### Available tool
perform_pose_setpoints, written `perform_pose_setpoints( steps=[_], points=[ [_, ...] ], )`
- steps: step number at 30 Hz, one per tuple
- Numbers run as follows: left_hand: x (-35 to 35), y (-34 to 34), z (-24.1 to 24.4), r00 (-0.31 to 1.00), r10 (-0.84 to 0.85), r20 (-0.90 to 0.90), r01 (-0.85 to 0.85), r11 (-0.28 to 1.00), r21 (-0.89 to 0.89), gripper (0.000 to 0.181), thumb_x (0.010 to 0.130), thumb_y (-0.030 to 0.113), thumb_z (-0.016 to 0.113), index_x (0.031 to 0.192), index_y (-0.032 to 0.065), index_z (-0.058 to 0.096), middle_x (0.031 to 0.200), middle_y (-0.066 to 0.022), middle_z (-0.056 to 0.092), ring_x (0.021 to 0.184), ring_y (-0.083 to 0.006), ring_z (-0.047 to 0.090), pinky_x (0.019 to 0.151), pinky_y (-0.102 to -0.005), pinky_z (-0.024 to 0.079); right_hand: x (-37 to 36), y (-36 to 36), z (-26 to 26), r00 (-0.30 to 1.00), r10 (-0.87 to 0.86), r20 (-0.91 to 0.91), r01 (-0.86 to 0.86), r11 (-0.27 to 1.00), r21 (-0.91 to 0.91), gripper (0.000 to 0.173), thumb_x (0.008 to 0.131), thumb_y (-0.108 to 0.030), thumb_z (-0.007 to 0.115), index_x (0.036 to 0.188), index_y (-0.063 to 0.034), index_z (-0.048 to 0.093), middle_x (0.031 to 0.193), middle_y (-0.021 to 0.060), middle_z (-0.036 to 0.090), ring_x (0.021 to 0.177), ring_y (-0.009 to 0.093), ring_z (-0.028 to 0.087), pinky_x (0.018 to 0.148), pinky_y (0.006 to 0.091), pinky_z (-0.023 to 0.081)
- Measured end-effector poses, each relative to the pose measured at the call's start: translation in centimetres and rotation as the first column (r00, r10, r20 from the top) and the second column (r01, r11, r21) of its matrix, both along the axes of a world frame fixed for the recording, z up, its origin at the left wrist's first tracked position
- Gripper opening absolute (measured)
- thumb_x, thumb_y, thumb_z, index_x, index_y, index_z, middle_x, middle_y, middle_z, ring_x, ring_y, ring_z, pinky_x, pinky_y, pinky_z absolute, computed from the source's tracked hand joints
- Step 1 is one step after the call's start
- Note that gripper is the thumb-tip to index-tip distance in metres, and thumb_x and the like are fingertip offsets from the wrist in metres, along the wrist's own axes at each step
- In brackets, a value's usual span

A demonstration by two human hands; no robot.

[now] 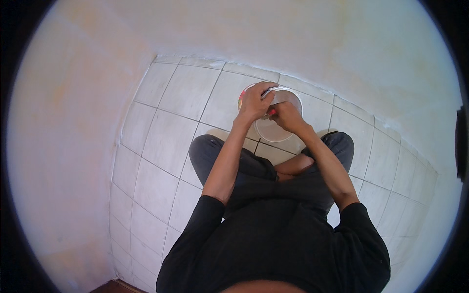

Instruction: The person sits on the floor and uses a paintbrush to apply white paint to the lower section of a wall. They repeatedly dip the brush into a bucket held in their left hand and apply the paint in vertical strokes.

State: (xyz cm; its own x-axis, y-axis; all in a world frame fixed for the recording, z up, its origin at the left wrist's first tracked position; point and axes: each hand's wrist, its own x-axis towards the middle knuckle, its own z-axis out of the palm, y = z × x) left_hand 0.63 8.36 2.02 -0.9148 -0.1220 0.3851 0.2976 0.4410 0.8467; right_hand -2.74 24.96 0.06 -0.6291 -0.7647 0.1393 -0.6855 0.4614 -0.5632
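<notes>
A white plastic bucket [299, 100] stands on the floor in front of my folded legs, its mouth facing up at me. Part of a coloured label shows on its left side. My left hand [257, 99] grips the left part of the rim between thumb and fingers; a pale edge shows in that grip. Over the near side of the mouth, my right hand [289, 116] is closed around a red handle [272, 112]. The rest of that tool is hidden by my hands. Closer to me lies a round, pale, rimmed thing [274, 133], possibly the bucket's lid.
Pale square tiles [179, 135] cover the floor. A wall [256, 33] with patchy paint runs just beyond the bucket, and another wall [69, 139] stands to the left. My bent knees [339, 144] flank the bucket. A brown edge [117, 285] shows at the bottom left.
</notes>
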Motion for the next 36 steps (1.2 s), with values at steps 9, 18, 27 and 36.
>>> perform_pose_setpoints(
  steps=[9,18,27,36],
  points=[
    [0.6,-0.3,0.8,0.999,-0.027,0.033,0.029,0.999,-0.045,0.030,0.090,0.019,0.062,0.114,0.0051,0.072,0.110,-0.0179,0.071,0.100,-0.0324,0.068,0.085,-0.0384,0.053,-0.9,-0.3,-4.7,0.997,-0.062,-0.049,0.065,0.996,0.062,0.012,0.077,-0.012,0.074,0.086,-0.0041,0.074,0.084,0.0228,0.069,0.083,0.042,0.066,0.079,0.0505,0.051],
    [1.0,0.2,2.2,0.996,0.027,0.084,-0.026,1.000,-0.014,0.028,0.091,0.019,0.063,0.113,0.0049,0.073,0.109,-0.0178,0.072,0.102,-0.0331,0.068,0.089,-0.0383,0.052,0.8,0.7,1.9,0.895,-0.420,-0.150,0.397,0.904,-0.159,0.021,0.081,-0.022,0.074,0.089,-0.0032,0.071,0.080,0.0243,0.068,0.078,0.043,0.067,0.066,0.0513,0.053],
    [0.4,0.4,2.2,0.999,0.027,0.037,-0.025,0.999,-0.041,0.027,0.091,0.017,0.063,0.113,0.0042,0.073,0.108,-0.0189,0.072,0.099,-0.0322,0.070,0.084,-0.0370,0.054,1.6,2.3,4.0,0.999,0.047,-0.012,-0.044,0.985,0.166,0.018,0.080,-0.025,0.075,0.086,-0.0074,0.075,0.080,0.0197,0.070,0.078,0.039,0.068,0.074,0.0486,0.053],
    [-0.2,0.9,1.1,0.997,0.024,0.071,-0.022,0.999,-0.030,0.027,0.091,0.019,0.064,0.113,0.0066,0.073,0.108,-0.0173,0.072,0.098,-0.0316,0.070,0.084,-0.0363,0.054,0.7,2.0,2.4,0.891,-0.423,-0.166,0.423,0.905,-0.039,0.022,0.083,-0.023,0.072,0.085,-0.0012,0.069,0.075,0.0218,0.068,0.075,0.040,0.069,0.069,0.0514,0.054]
  ],
)
